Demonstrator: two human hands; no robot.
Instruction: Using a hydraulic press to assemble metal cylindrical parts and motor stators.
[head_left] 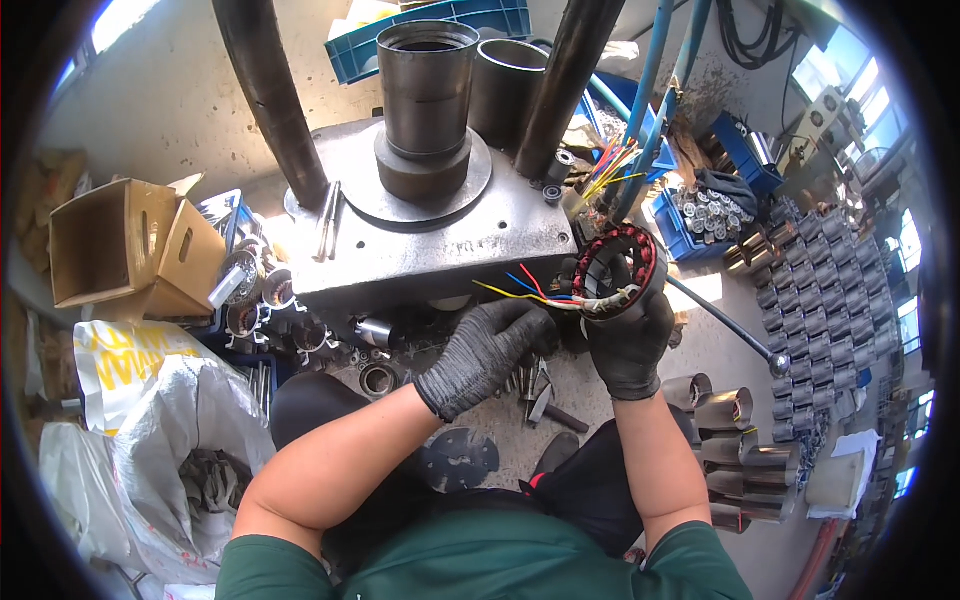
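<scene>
Stator (597, 268) gripped by right hand (630, 352), open end and axis toward viewer, wires (545, 299) leftward, left hand (485, 355) curled, hold unclear

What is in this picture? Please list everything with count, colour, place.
Stator: one, dark and red, right hand
Wires: several, yellow, red, blue, at stator
Platform: one, grey, centre
Upright cylinders: two, dark grey, upper centre
Posts: two, dark, beside cylinders
Crates: several, blue, left, top, right
Cardboard box: one, brown, left
Sacks: several, white, lower left
Stacked metal parts: many, grey, right
Small metal parts: many, grey, near platform
Sleeves: two, green, lower edge
Left hand: one, grey-gloved, by wires
Right hand: one, grey-gloved, holding stator
</scene>
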